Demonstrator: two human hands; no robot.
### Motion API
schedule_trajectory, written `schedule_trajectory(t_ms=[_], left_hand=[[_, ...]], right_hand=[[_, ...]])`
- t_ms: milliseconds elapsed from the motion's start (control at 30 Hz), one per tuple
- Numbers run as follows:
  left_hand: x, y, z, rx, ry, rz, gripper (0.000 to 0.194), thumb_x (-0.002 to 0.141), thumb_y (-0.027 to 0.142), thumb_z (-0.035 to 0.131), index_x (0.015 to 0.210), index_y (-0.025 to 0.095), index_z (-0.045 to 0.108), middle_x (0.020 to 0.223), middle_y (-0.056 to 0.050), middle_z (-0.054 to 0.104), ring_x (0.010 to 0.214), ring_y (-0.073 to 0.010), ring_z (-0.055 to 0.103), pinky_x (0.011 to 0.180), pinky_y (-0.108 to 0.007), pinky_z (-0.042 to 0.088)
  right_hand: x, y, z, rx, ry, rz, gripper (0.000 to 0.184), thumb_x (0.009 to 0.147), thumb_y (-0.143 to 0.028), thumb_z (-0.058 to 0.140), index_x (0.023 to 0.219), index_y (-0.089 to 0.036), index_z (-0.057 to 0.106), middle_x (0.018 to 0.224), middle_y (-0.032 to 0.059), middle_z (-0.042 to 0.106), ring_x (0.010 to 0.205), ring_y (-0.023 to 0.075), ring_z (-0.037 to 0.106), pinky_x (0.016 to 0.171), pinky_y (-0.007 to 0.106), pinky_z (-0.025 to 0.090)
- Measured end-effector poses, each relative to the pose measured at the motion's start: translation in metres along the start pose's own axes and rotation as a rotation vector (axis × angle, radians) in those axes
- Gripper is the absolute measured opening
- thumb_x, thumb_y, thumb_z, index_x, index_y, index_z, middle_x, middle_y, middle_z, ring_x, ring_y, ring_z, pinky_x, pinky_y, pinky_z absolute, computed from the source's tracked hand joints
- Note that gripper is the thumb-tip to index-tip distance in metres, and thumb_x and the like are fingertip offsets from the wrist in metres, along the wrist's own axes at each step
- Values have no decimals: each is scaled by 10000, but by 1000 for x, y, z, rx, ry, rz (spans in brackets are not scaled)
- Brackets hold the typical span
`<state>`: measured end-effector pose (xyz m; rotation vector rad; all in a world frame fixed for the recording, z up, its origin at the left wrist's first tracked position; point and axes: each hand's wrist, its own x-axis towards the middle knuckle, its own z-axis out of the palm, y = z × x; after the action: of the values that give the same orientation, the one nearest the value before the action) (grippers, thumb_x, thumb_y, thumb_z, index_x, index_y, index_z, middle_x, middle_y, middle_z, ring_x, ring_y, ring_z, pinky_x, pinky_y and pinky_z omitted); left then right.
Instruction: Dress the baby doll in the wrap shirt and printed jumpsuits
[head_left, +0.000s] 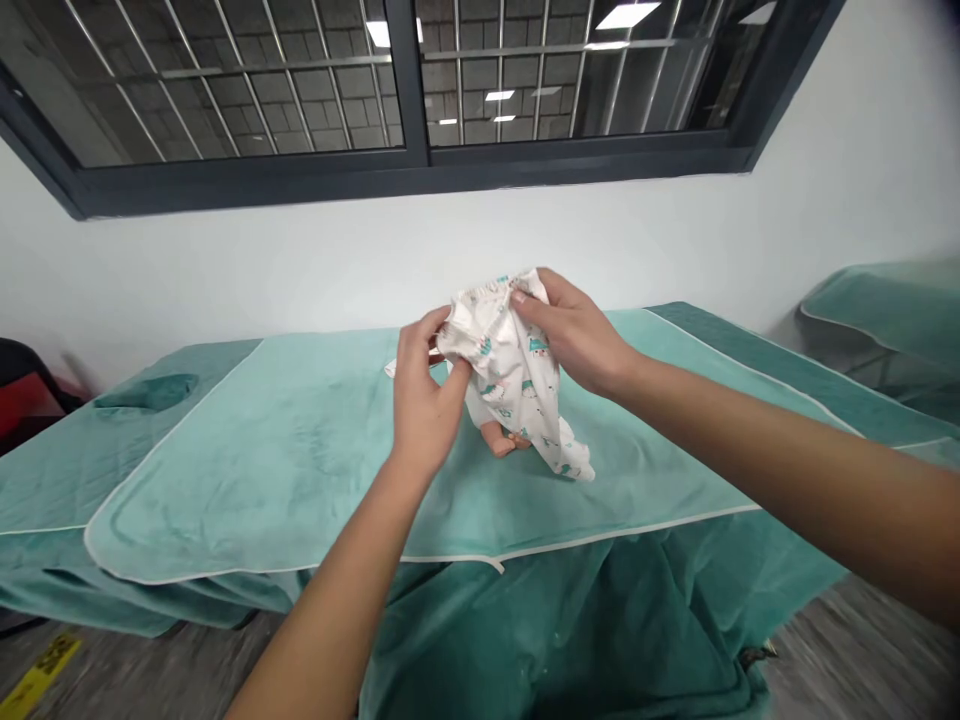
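Both my hands hold up a pair of small white baby pants with a green and pink print and a gathered elastic waistband. My left hand grips the waistband's left side between thumb and fingers. At the upper right, my right hand pinches the same waistband. One trouser leg hangs down to the right, its end close to the bed cover. Behind and below the pants, the small feet of a baby doll show on the cover; the pants and my hands hide most of the doll.
A light green cover with white piping lies over a darker green massage bed, which has a face hole at the left. A white wall and a dark-framed window stand behind. Another green-covered bed is at the right.
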<state>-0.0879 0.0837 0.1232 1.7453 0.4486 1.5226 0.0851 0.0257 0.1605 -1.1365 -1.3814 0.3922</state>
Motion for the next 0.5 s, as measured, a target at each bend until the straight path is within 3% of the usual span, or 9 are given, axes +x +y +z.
schedule_trajectory(t_ms=[167, 267, 333, 433, 500], left_hand=[[27, 31, -10, 57, 70, 85, 160, 845, 118, 617, 960, 208, 681, 963, -1, 656, 885, -140, 602, 781, -224, 481], [35, 46, -16, 108, 166, 177, 140, 845, 135, 617, 940, 233, 649, 937, 15, 653, 842, -130, 597, 756, -235, 481], [37, 57, -19, 123, 200, 267, 143, 824, 106, 608, 887, 232, 633, 966, 7, 648, 916, -141, 607, 791, -249, 484], [38, 69, -17, 128, 128, 323, 128, 794, 109, 629, 839, 226, 603, 1075, -6, 650, 1065, -170, 603, 838, -263, 495], [36, 74, -13, 113, 37, 232, 97, 807, 160, 643, 852, 228, 591, 1022, -5, 668, 990, -168, 630, 783, -261, 512]], right_hand=[[6, -32, -12, -221, -14, -255, 328, 919, -330, 574, 1238, -261, 606, 1173, 8, 606, 1131, 238, 559, 949, 414, 464], [4, -44, -22, -349, -3, -310, 233, 893, -265, 590, 1111, -232, 664, 1087, 19, 640, 1012, 215, 592, 890, 402, 493], [3, -50, -26, -412, -9, -318, 144, 875, -255, 611, 990, -210, 686, 1035, 30, 650, 957, 206, 599, 851, 389, 506], [1, -58, -26, -425, -2, -325, 95, 856, -285, 649, 885, -202, 684, 1042, 45, 641, 972, 210, 598, 829, 377, 515], [-4, -64, -21, -349, -41, -311, 128, 862, -327, 660, 893, -205, 683, 1050, 45, 639, 997, 209, 598, 835, 366, 518]])
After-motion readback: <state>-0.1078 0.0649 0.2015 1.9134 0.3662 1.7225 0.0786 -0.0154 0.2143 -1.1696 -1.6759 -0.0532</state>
